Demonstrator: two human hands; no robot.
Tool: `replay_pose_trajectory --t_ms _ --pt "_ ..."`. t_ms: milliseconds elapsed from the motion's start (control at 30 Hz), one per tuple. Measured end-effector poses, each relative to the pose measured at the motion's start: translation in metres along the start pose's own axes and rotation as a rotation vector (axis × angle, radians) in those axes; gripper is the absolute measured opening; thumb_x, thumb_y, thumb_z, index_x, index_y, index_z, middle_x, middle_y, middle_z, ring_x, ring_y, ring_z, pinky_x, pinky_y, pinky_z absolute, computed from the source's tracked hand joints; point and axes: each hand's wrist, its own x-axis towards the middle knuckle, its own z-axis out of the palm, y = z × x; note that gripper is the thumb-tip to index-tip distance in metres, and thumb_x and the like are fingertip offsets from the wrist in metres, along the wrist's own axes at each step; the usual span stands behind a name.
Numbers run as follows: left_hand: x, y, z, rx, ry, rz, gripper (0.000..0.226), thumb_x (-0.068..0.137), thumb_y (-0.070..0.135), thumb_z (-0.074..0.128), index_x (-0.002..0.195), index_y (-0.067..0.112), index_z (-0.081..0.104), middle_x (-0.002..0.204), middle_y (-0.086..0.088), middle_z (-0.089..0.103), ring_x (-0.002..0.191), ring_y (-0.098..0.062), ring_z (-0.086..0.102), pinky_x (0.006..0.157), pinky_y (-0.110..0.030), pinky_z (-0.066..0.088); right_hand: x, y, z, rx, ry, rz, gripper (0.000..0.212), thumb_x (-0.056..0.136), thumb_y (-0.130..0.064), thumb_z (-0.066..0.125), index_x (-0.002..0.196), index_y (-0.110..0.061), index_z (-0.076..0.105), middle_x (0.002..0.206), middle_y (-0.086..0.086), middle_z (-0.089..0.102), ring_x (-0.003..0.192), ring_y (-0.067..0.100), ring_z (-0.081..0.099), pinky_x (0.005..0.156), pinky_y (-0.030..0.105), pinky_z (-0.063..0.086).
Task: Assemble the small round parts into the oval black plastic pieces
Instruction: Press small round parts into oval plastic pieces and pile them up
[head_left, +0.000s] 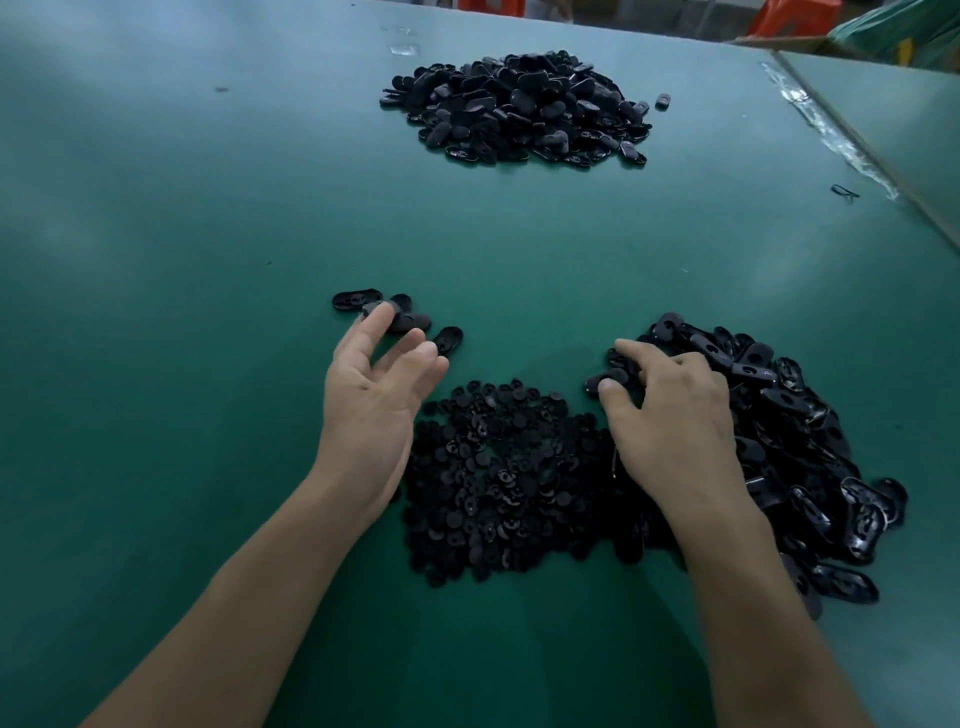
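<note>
Beside its pile (789, 431), glossy black oval piece (617, 375) in right grip (670, 410); left grip (376, 389) apart.

A single wide-angle view from the person's head looks forward and down over the table (182, 208), close above its near part. The left forearm (249, 582) and right forearm (753, 597) enter from 6 o'clock; the table's far edge lies toward 12 o'clock.

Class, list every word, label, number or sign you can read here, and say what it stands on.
None is readable.
The black piles, the oval piece the right hand pinches, and the green table show no lettering; the orange things at the far edge are too blurred to tell.
</note>
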Motion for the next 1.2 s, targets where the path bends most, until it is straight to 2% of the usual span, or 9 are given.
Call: replay_pose_trajectory --t_ms 100,200,300,433,633,800,1000,1100,1200 --pt "0.001 -0.002 0.0 0.062 0.0 0.013 0.06 0.095 -0.004 0.058 0.15 0.008 0.037 0.157 0.003 0.028 0.117 -0.005 0.059 0.087 -0.022 0.055 -0.001 -0.001 0.001 -0.05 -0.004 -0.016 0.038 0.1 -0.038 0.055 0.137 -0.03 0.059 0.109 0.004 0.045 0.112 0.028 0.045 0.099 0.041 0.039" --pt "-0.001 -0.003 -0.001 0.127 -0.027 0.047 0.067 0.095 -0.003 0.059 0.153 0.016 0.032 0.156 0.008 0.033 0.121 -0.001 0.058 0.094 -0.026 0.055 0.0 0.0 0.001 -0.031 -0.005 -0.016 0.033 0.098 -0.04 0.059 0.128 -0.027 0.064 0.11 0.006 0.051 0.109 0.028 0.048 0.098 0.041 0.042" --pt "-0.003 -0.004 -0.001 0.156 -0.032 0.101 0.067 0.094 -0.004 0.06 0.149 0.028 0.039 0.134 0.026 0.045 0.124 -0.001 0.056 0.104 -0.035 0.051 0.001 0.001 0.0 0.038 0.002 -0.013 0.024 0.094 -0.036 0.068 0.114 -0.024 0.065 0.107 0.005 0.053 0.107 0.027 0.051 0.096 0.043 0.045" --pt "-0.004 -0.005 -0.001 0.14 -0.021 0.153 0.053 0.092 -0.007 0.06 0.125 0.035 0.058 0.12 0.008 0.051 0.109 -0.005 0.059 0.101 -0.037 0.052 0.003 0.002 -0.002 0.141 0.02 -0.06 0.01 0.091 -0.022 0.073 0.095 -0.024 0.064 0.092 -0.004 0.06 0.093 0.019 0.058 0.087 0.04 0.051" --pt "-0.005 -0.008 -0.005 0.206 -0.131 0.219 0.024 0.094 0.001 0.063 0.099 0.023 0.071 0.091 0.011 0.066 0.084 -0.008 0.062 0.084 -0.029 0.053 0.003 -0.003 -0.01 0.354 -0.007 -0.169 0.015 0.09 -0.018 0.074 0.082 -0.028 0.065 0.084 -0.013 0.066 0.082 0.006 0.063 0.076 0.021 0.05" --pt "-0.011 -0.009 -0.006 0.328 -0.288 0.289 0.02 0.082 0.03 0.074 0.102 0.027 0.073 0.092 0.003 0.074 0.085 -0.01 0.069 0.081 -0.022 0.055 -0.005 -0.019 -0.014 0.605 -0.224 -0.274 0.017 0.091 -0.014 0.072 0.092 -0.031 0.075 0.081 -0.013 0.073 0.082 0.002 0.069 0.081 0.025 0.056" --pt "-0.014 -0.011 -0.003 0.391 -0.342 0.271 0.013 0.082 0.022 0.076 0.092 0.03 0.075 0.083 0.003 0.076 0.073 -0.007 0.07 0.069 -0.017 0.054 -0.013 -0.03 -0.005 0.671 -0.271 -0.307 0.017 0.091 -0.02 0.072 0.103 -0.033 0.069 0.082 -0.015 0.074 0.081 0.004 0.071 0.078 0.025 0.056" --pt "-0.013 -0.01 -0.004 0.347 -0.294 0.257 0.01 0.081 0.028 0.076 0.091 0.028 0.075 0.08 -0.001 0.075 0.069 -0.01 0.069 0.067 -0.019 0.055 -0.011 -0.024 -0.002 0.534 -0.213 -0.264 0.021 0.085 -0.029 0.079 0.103 -0.031 0.068 0.079 -0.014 0.071 0.075 -0.002 0.066 0.069 0.012 0.049" --pt "-0.011 -0.009 -0.006 0.282 -0.238 0.237 0.012 0.087 0.022 0.072 0.098 0.025 0.073 0.078 -0.006 0.074 0.067 -0.014 0.069 0.065 -0.021 0.055 -0.011 -0.022 0.002 0.209 -0.262 -0.27 0.031 0.081 -0.041 0.08 0.109 -0.032 0.069 0.084 -0.016 0.063 0.076 -0.001 0.057 0.075 0.02 0.05"
